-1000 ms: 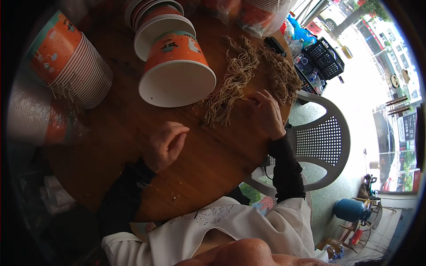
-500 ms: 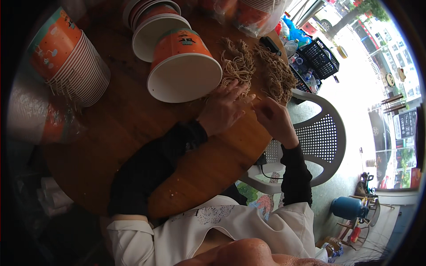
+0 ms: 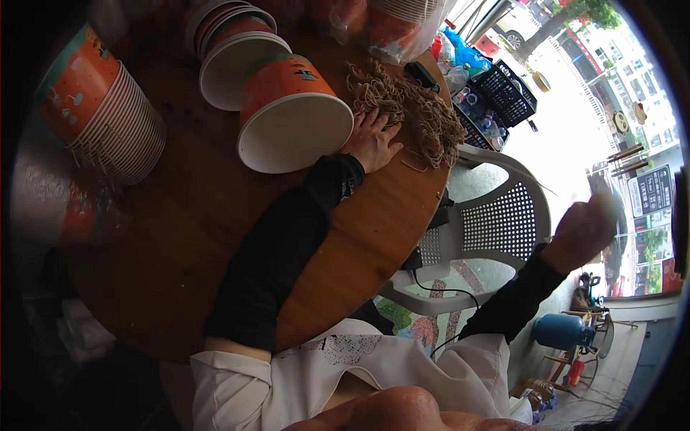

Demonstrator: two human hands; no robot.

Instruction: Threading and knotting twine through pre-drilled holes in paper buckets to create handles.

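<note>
My left hand (image 3: 372, 146) lies with its fingers apart on the near edge of a heap of thin, tan, tangled strands (image 3: 424, 118) on the brown table (image 3: 359, 244). Whether they are noodles or string I cannot tell. Just left of that hand, a big orange paper bucket (image 3: 295, 133) rests on its side, its white round end toward me. My right hand (image 3: 586, 226) is held out far to the right, off the table and beyond the chair. Motion smears its fingers, and anything in them cannot be made out.
More orange buckets (image 3: 244, 68) lie nested behind. A tall stack of them (image 3: 118, 118) stands at left, with tan strands at its rim. Wrapped buckets (image 3: 402, 29) sit at the back. A grey plastic chair (image 3: 503, 223) and a black crate (image 3: 510, 93) are on the right.
My right hand has swung away from the strands, out to the right past the table. My left hand has shifted slightly and lies flatter on the heap. The strands' two bunches now look like one.
</note>
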